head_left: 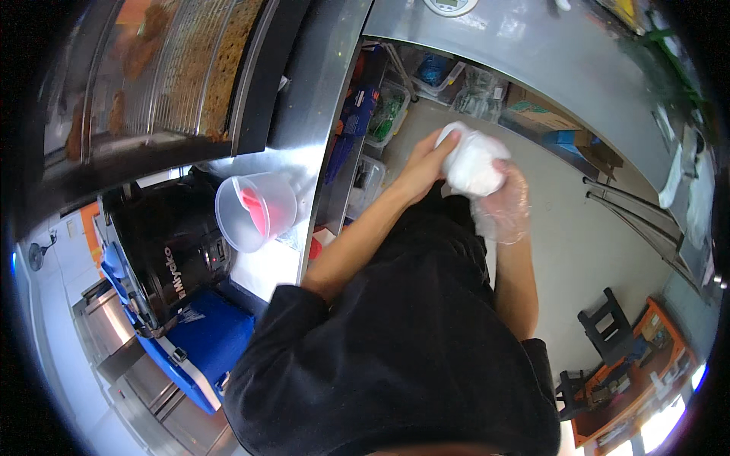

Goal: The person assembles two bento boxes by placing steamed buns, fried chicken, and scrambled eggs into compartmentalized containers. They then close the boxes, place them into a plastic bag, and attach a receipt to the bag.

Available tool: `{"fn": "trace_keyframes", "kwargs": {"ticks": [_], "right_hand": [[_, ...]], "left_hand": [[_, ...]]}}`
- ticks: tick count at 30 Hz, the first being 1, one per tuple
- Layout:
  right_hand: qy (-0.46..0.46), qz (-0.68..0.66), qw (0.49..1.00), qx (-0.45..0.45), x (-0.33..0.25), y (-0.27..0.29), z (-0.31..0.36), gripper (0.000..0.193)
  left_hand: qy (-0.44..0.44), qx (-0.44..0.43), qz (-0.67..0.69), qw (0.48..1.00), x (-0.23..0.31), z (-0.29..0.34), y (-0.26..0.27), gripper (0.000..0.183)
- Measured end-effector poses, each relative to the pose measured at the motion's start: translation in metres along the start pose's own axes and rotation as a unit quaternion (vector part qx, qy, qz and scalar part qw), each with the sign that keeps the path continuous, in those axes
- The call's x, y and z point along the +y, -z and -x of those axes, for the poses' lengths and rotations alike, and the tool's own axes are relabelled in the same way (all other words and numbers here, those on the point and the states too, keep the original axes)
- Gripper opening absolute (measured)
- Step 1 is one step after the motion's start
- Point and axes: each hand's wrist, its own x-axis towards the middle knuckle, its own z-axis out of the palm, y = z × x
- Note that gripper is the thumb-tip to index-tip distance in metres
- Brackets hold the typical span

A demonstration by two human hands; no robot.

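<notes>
A white rounded bundle [473, 163], soft-looking with a few folds, is held up between my two hands in front of my body. Bare fingers of my left hand [427, 166] close on its left side, the thumb near its top. On the other side my right hand [509, 199], in a loose clear plastic glove, grips it from below and the right. Whether the bundle is paper, plastic or something wrapped, I cannot tell. To the left, a clear plastic tub [280, 194] with a pink rice paddle or scoop [255, 211] inside stands on the metal counter.
A black rice cooker [171, 247] and a blue cooler box [209, 327] stand at the left. A glass display case [175, 76] rises at upper left. Along the far side runs a steel table [525, 53] with a scale [450, 6]; beneath are plastic bins [389, 114]. Metal legs [635, 220] stand right.
</notes>
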Motion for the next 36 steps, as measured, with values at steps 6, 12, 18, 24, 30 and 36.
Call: {"fn": "trace_keyframes", "kwargs": {"ticks": [6, 12, 18, 24, 30, 36], "right_hand": [[0.177, 0.146, 0.965, 0.127, -0.141, -0.01, -0.05, 0.044], [0.405, 0.64, 0.6, 0.257, -0.231, 0.029, -0.149, 0.035], [0.465, 0.811, 0.226, 0.273, -0.241, 0.03, -0.143, 0.036], [0.38, 0.674, 0.633, -0.014, -0.052, 0.053, -0.098, 0.009], [0.131, 0.657, 0.733, -0.118, 0.157, 0.114, -0.134, 0.013], [0.063, 0.676, 0.728, -0.096, 0.224, 0.142, -0.11, 0.015]], "left_hand": [[-0.11, 0.056, 0.056, 0.991, 0.042, -0.161, -0.068, 0.051], [-0.153, 0.195, -0.413, 0.877, 0.079, -0.241, -0.128, 0.067], [-0.452, 0.343, -0.572, 0.592, 0.024, -0.213, -0.054, 0.041], [-0.062, 0.635, -0.33, 0.696, -0.117, -0.02, 0.203, 0.033], [-0.022, 0.704, 0.108, 0.702, -0.154, 0.038, 0.407, 0.045], [-0.07, 0.681, 0.134, 0.716, -0.186, 0.017, 0.455, 0.04]]}}
